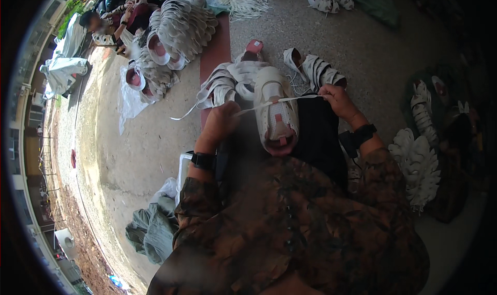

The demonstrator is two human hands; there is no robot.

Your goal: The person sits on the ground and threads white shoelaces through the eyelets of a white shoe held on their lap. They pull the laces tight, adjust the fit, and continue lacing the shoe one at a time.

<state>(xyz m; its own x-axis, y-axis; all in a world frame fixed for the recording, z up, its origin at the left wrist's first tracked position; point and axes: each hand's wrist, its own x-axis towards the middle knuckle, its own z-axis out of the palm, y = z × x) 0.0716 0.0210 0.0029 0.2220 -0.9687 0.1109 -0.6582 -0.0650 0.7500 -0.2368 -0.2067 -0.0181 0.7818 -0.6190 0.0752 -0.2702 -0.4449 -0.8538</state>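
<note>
On my lap lies a white shoe upper [276, 82] with pink trim, its toe pointing away from me and its pink heel near my body. A white shoelace [274, 103] runs across it, stretched between my two hands. My left hand [221, 120] is closed on one end of the lace, left of the shoe. The other end is pinched in my right hand [338, 101], to the right and slightly higher. Just beyond the shoe sit more white uppers [223, 83], with a loose lace trailing off to the left.
Nested white uppers [320, 72] lie on the floor ahead. Larger stacks [181, 33] stand at far left, near a seated person [124, 31]. More uppers [415, 165] lie at right. A bundle of white laces [238, 2] lies at the back, a green sack [152, 230] at lower left.
</note>
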